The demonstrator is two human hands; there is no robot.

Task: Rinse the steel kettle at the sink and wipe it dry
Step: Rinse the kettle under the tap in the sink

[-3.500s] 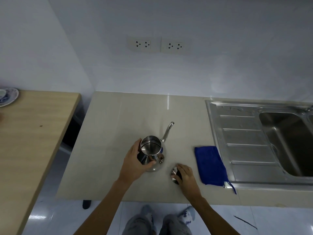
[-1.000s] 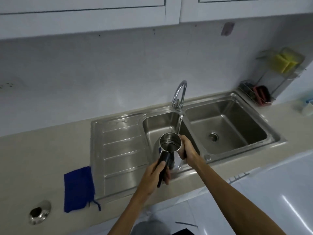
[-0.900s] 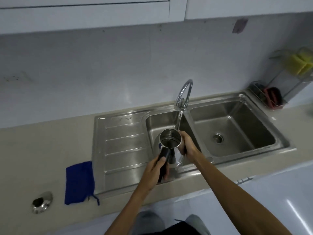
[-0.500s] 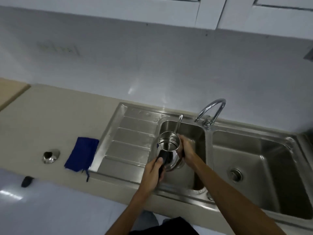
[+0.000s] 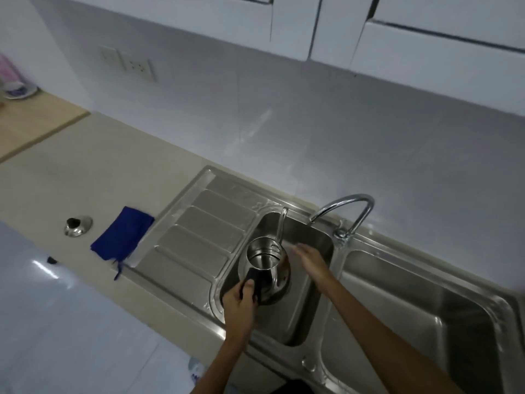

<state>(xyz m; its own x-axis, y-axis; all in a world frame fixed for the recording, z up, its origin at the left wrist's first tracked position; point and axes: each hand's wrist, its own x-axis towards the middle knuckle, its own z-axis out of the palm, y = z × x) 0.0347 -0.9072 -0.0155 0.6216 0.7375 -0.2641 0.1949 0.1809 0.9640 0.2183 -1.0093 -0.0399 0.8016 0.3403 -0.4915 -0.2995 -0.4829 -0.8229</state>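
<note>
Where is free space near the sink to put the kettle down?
The ribbed steel draining board, between the folded blue cloth and the left basin, is bare. The beige countertop behind the cloth and the small steel lid is also bare. The right basin is empty. The left basin is crowded: the steel kettle, left hand and right hand.

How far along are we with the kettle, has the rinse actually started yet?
Done: the lid is off on the counter, and the kettle is over the left basin. In hand: the left hand grips its black handle, and the right hand sits beside the body. No water is visible from the faucet. Left: rinsing, then wiping with the blue cloth.
</note>
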